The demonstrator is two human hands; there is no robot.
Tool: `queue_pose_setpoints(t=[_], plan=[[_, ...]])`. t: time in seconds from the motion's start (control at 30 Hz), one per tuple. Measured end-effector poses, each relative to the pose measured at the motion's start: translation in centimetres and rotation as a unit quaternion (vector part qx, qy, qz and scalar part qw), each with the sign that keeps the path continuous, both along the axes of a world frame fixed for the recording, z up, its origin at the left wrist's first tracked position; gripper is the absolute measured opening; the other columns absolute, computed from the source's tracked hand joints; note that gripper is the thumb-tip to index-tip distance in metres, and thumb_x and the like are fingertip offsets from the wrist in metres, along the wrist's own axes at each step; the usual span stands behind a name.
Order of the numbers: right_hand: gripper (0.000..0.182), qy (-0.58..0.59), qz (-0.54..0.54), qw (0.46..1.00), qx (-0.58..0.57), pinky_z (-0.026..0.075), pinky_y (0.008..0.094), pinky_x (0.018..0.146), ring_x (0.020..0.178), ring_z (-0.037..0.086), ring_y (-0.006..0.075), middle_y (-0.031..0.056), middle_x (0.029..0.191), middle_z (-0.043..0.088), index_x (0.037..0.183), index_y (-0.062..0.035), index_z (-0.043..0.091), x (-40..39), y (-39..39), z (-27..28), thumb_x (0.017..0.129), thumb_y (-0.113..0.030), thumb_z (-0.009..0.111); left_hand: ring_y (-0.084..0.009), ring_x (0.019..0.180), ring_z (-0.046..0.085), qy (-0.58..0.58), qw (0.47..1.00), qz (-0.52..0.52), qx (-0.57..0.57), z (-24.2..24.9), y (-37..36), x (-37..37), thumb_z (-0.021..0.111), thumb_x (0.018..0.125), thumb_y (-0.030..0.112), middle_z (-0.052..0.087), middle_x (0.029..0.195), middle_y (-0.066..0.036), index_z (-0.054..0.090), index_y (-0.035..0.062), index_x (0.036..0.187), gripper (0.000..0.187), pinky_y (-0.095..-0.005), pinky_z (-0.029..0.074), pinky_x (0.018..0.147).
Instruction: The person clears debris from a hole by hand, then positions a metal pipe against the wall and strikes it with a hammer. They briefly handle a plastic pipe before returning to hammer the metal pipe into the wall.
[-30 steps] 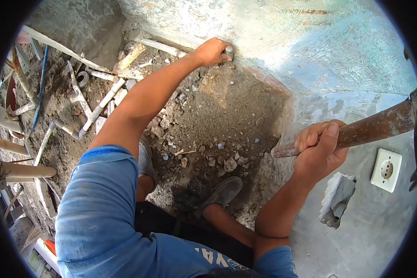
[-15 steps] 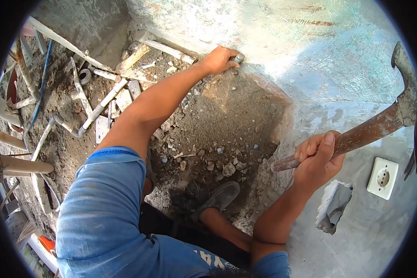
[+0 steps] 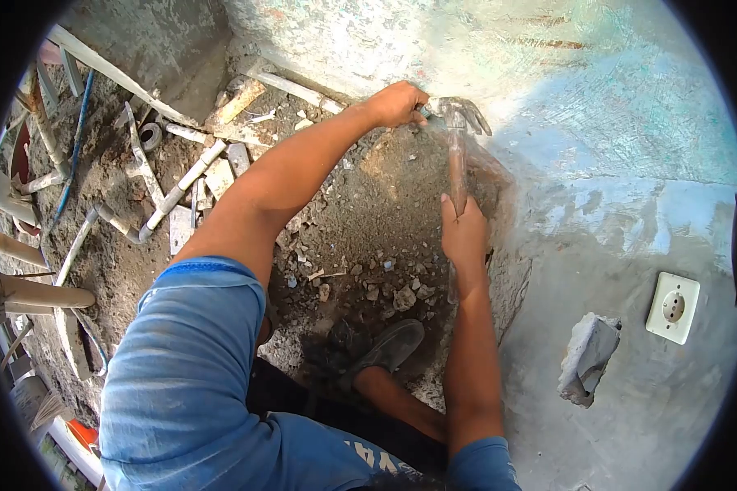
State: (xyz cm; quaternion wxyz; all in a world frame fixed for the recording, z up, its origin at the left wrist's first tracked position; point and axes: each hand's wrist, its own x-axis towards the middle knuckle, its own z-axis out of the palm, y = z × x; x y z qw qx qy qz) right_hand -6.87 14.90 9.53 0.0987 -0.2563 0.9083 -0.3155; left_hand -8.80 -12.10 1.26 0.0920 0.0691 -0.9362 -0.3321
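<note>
My left hand (image 3: 397, 105) is closed round a short tool, probably a chisel (image 3: 425, 109), low against the painted wall (image 3: 344, 49). Its far end is hidden. Gripped by my right hand (image 3: 465, 237) is a claw hammer (image 3: 458, 159) with a worn brown handle. The hammer's head lies at the end of the tool beside my left fingers, and its claw points right. Below both hands is bare soil with rubble (image 3: 368, 237).
White pipes (image 3: 172, 196), a blue hose (image 3: 78, 143) and wood scraps (image 3: 241, 100) lie at the left. On the right wall are a socket (image 3: 673, 308) and a broken hole (image 3: 590, 358). My shoe (image 3: 393, 348) stands on the soil.
The hammer has swung from the far right down and left to the tool, with my right hand on its handle. My left hand has barely moved.
</note>
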Motion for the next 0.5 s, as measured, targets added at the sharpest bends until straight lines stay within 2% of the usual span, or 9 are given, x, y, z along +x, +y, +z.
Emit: queue_pose_setpoints(t=[0.07, 0.1, 0.17, 0.2, 0.27, 0.33, 0.4, 0.47, 0.5], plan=[[0.03, -0.022, 0.037, 0.998, 0.043, 0.045, 0.0413, 0.057, 0.057, 0.056, 0.0195, 0.0104, 0.062, 0.056, 0.091, 0.0011, 0.058, -1.5, 0.3, -1.0, 0.092, -0.029, 0.06, -0.0289, 0.072, 0.063, 0.028, 0.999, 0.0, 0.026, 0.1, 0.0, 0.2, 0.078, 0.075, 0.02, 0.068, 0.085, -0.015, 0.068, 0.0063, 0.101, 0.031, -0.0399, 0.049, 0.069], [0.03, -0.021, 0.039, 0.998, 0.042, 0.045, 0.0413, 0.057, 0.057, 0.056, 0.0195, 0.0104, 0.062, 0.056, 0.091, 0.0011, 0.058, -1.2, -0.3, 0.3, 0.092, -0.029, 0.06, -0.0289, 0.072, 0.064, 0.049, 0.997, 0.003, 0.061, 0.0, 0.0, 0.5, 0.078, 0.074, 0.02, 0.068, 0.086, -0.016, 0.068, 0.0069, 0.102, 0.033, -0.04, 0.049, 0.069], [0.027, 0.03, -0.007, 0.994, -0.104, 0.044, 0.0355, 0.051, 0.052, 0.053, 0.0154, 0.0072, 0.06, 0.055, 0.089, 0.0003, 0.057, -0.2, -0.7, 4.3, 0.092, -0.027, 0.06, -0.0288, 0.074, 0.064, 0.041, 0.998, -0.004, 0.051, -0.1, -0.5, -0.1, 0.078, 0.074, 0.02, 0.068, 0.086, -0.015, 0.069, 0.0075, 0.103, 0.033, -0.0399, 0.049, 0.07], [0.026, 0.007, -0.037, 0.98, -0.194, 0.041, 0.0315, 0.048, 0.05, 0.05, 0.0125, 0.0046, 0.059, 0.053, 0.088, -0.0004, 0.056, 0.5, -1.2, 7.4, 0.093, -0.025, 0.06, -0.0288, 0.076, 0.065, 0.031, 0.999, -0.011, 0.043, -0.3, -0.2, -0.1, 0.078, 0.075, 0.021, 0.069, 0.087, -0.015, 0.069, 0.0081, 0.104, 0.033, -0.0397, 0.05, 0.071], [0.023, 0.012, -0.057, 0.916, -0.398, 0.033, 0.0214, 0.04, 0.044, 0.041, 0.0054, -0.0013, 0.056, 0.045, 0.082, -0.0028, 0.052, 1.0, -2.9, 12.5, 0.094, -0.022, 0.058, -0.0282, 0.079, 0.065, 0.031, 0.998, -0.01, 0.052, -0.1, 0.4, 0.0, 0.077, 0.076, 0.021, 0.069, 0.089, -0.014, 0.068, 0.0081, 0.104, 0.032, -0.0397, 0.05, 0.073], [0.028, 0.036, -0.026, 0.852, -0.522, 0.033, 0.0236, 0.039, 0.042, 0.038, 0.0068, 0.001, 0.053, 0.043, 0.074, -0.0056, 0.044, 0.8, -3.6, 14.7, 0.094, -0.02, 0.058, -0.0274, 0.08, 0.065, 0.005, 1.0, -0.012, -0.002, -0.6, 0.4, -1.0, 0.076, 0.077, 0.021, 0.069, 0.089, -0.013, 0.068, 0.0073, 0.101, 0.029, -0.04, 0.05, 0.073], [0.031, 0.041, -0.012, 0.828, -0.559, 0.035, 0.0242, 0.04, 0.042, 0.04, 0.0084, 0.0012, 0.054, 0.045, 0.071, -0.0078, 0.042, 0.5, -3.6, 11.7, 0.095, -0.022, 0.055, -0.0272, 0.08, 0.065, 0.028, 0.999, -0.018, 0.009, -0.5, 0.7, -1.1, 0.075, 0.077, 0.021, 0.069, 0.089, -0.013, 0.068, 0.0071, 0.098, 0.026, -0.0407, 0.049, 0.074], [0.03, -0.011, -0.037, 0.916, -0.399, 0.039, 0.0301, 0.043, 0.043, 0.045, 0.0143, 0.003, 0.055, 0.047, 0.075, -0.0044, 0.047, 0.6, -1.6, 3.3, 0.095, -0.026, 0.053, -0.0285, 0.083, 0.065, -0.033, 0.998, -0.027, 0.036, 1.7, 1.6, -0.4, 0.075, 0.078, 0.021, 0.069, 0.093, -0.014, 0.069, 0.0079, 0.099, 0.025, -0.0408, 0.05, 0.078], [0.03, 0.034, -0.021, 0.984, -0.173, 0.043, 0.0357, 0.051, 0.051, 0.052, 0.0192, 0.0073, 0.057, 0.051, 0.082, 0.0001, 0.054, -0.6, 0.5, -2.0, 0.094, -0.027, 0.054, -0.0285, 0.083, 0.065, -0.027, 0.999, -0.03, 0.034, 1.9, 1.9, -0.5, 0.075, 0.078, 0.021, 0.069, 0.093, -0.014, 0.069, 0.0079, 0.099, 0.025, -0.0408, 0.05, 0.078]])
